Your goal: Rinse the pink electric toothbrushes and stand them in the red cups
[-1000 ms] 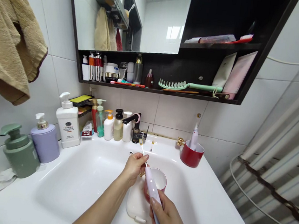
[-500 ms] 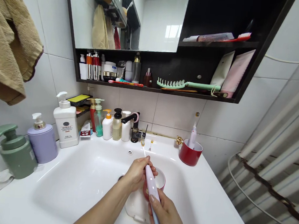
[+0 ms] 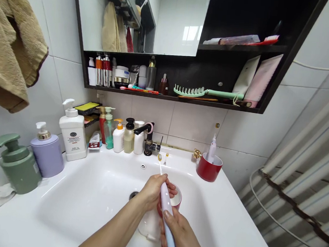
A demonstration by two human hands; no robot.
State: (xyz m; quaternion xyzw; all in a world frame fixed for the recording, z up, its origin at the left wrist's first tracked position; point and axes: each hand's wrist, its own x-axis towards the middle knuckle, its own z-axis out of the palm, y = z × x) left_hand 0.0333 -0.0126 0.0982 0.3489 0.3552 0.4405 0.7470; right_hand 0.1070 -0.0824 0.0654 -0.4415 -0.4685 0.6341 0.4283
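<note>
An electric toothbrush (image 3: 166, 201), pale pink fading to light blue at its base, is held slanting over the sink with its head pointing at the faucet. My left hand (image 3: 153, 190) pinches it at the neck, where the brush head joins the handle. Lower down, my right hand (image 3: 179, 228) wraps round the handle, thumb on top. Beneath both hands a red cup (image 3: 178, 202) with a white inside sits in the basin, partly hidden by them. Below it lies a white, rounded object (image 3: 148, 227), mostly covered by my arms.
A black faucet (image 3: 149, 139) rises at the back of the white sink (image 3: 88, 193). Several pump bottles (image 3: 118, 138) line the left rim. On the right rim, another red cup (image 3: 209, 169) holds a second toothbrush (image 3: 212, 149). A dark cabinet (image 3: 192, 73) hangs above.
The toothbrush head has shifted slightly right, and the handle has turned a little. Both hands keep their hold. The view has moved slightly.
</note>
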